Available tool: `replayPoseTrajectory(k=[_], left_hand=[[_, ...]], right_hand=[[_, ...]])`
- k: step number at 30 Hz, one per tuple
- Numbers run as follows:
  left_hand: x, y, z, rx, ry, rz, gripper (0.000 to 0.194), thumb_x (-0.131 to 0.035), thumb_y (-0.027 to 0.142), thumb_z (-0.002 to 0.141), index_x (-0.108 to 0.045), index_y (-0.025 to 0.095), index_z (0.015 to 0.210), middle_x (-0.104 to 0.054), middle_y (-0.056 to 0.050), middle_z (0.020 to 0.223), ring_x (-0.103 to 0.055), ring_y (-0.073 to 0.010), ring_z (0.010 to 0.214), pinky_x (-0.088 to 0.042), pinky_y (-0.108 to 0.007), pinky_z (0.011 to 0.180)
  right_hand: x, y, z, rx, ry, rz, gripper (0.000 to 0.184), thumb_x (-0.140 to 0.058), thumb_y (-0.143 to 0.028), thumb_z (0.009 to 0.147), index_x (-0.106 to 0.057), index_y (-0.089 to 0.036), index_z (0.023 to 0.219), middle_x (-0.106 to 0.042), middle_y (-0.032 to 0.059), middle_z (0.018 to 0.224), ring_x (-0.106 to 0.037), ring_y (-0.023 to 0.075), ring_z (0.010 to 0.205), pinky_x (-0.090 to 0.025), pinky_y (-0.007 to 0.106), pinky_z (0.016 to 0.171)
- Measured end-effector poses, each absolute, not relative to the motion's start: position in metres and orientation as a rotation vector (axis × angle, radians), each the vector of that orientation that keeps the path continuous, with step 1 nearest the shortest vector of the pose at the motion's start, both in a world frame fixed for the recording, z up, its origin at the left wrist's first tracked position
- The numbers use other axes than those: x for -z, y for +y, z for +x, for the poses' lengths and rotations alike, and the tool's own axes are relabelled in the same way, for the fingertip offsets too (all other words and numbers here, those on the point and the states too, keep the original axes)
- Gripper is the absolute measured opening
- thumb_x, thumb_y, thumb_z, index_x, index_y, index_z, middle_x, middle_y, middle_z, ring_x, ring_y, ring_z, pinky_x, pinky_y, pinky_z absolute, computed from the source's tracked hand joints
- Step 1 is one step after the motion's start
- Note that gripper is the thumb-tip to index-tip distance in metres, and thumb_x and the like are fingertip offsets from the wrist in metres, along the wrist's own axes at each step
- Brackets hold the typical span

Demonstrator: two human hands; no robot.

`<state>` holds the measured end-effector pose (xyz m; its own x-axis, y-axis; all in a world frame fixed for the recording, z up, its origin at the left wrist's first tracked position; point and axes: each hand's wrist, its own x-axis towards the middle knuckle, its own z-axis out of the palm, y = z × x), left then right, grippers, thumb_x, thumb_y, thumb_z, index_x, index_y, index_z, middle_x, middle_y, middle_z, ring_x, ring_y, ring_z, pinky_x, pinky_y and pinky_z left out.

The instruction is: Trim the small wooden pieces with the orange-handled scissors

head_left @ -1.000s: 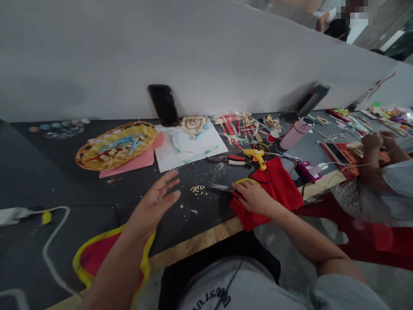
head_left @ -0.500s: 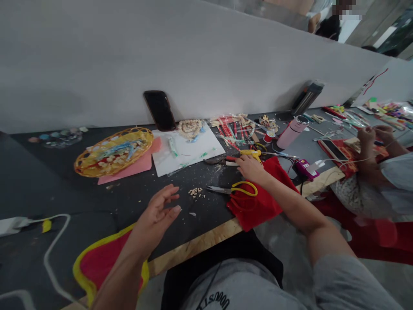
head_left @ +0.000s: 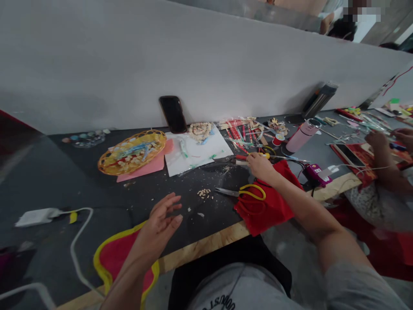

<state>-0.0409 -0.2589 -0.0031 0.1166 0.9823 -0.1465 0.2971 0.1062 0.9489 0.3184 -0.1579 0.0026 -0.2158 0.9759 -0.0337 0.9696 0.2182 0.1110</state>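
My left hand (head_left: 161,224) hovers open, fingers spread, above the dark table near its wooden front edge (head_left: 206,245), holding nothing. My right hand (head_left: 263,165) reaches forward over the red cloth (head_left: 274,209). Its fingers curl over the yellow glue gun (head_left: 263,154), which it mostly hides, beside the red-handled pliers (head_left: 237,159). Yellow-handled scissors (head_left: 245,193) lie on the cloth's near-left corner, free of both hands. A small heap of pale wood bits (head_left: 204,193) sits between my hands.
A yellow basket (head_left: 132,153) on pink paper, a white sheet (head_left: 196,150) and a leaning phone (head_left: 173,114) stand at the back. A pink bottle (head_left: 301,135), red sticks and a purple device (head_left: 314,172) lie right. A charger (head_left: 32,216) lies left. Another person's hands (head_left: 377,140) work at far right.
My right hand let go of the scissors, left them on the red cloth and reached forward to the glue gun. My left hand stayed open, drifting slightly nearer.
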Motion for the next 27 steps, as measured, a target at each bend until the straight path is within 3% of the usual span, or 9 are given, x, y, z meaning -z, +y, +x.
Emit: replayPoseTrajectory(k=[13, 19, 24, 27], left_hand=[[-0.001, -0.261, -0.038, -0.855, 1.412, 1.476, 0.048, -0.064, 0.049, 0.078, -0.058, 0.024, 0.119, -0.041, -0.011, 0.145, -0.061, -0.0253, 0.111, -0.058, -0.034, 0.083], [-0.006, -0.263, -0.043, -0.820, 1.463, 1.496, 0.046, -0.061, 0.047, 0.080, -0.057, 0.022, 0.119, -0.041, -0.013, 0.144, -0.061, -0.0249, 0.110, -0.057, -0.037, 0.085], [-0.002, -0.262, -0.040, -0.799, 1.471, 1.544, 0.044, -0.058, 0.045, 0.082, -0.057, 0.022, 0.119, -0.039, -0.013, 0.145, -0.061, -0.0238, 0.109, -0.057, -0.037, 0.084], [0.004, -0.259, -0.039, -0.798, 1.465, 1.585, 0.043, -0.057, 0.045, 0.084, -0.056, 0.024, 0.121, -0.039, -0.011, 0.145, -0.060, -0.0237, 0.111, -0.057, -0.037, 0.085]], right_hand=[[-0.009, -0.061, 0.241, -0.110, 2.484, 1.806, 0.026, -0.049, -0.015, 0.092, -0.058, -0.010, 0.116, -0.060, 0.0175, 0.116, -0.057, 0.0237, 0.111, -0.048, 0.034, 0.093], [0.004, -0.035, 0.235, -0.078, 2.453, 1.806, 0.035, -0.058, -0.036, 0.092, -0.057, -0.016, 0.121, -0.059, 0.0086, 0.121, -0.061, 0.0213, 0.104, -0.053, 0.043, 0.087], [0.009, -0.038, 0.231, -0.019, 2.551, 1.728, 0.030, -0.048, -0.019, 0.096, -0.054, -0.011, 0.123, -0.059, 0.0162, 0.121, -0.060, 0.0236, 0.109, -0.050, 0.038, 0.092], [0.010, -0.051, 0.217, 0.047, 2.659, 1.597, 0.034, -0.045, -0.026, 0.097, -0.049, -0.018, 0.130, -0.053, 0.0142, 0.132, -0.057, 0.0221, 0.115, -0.049, 0.033, 0.093]])
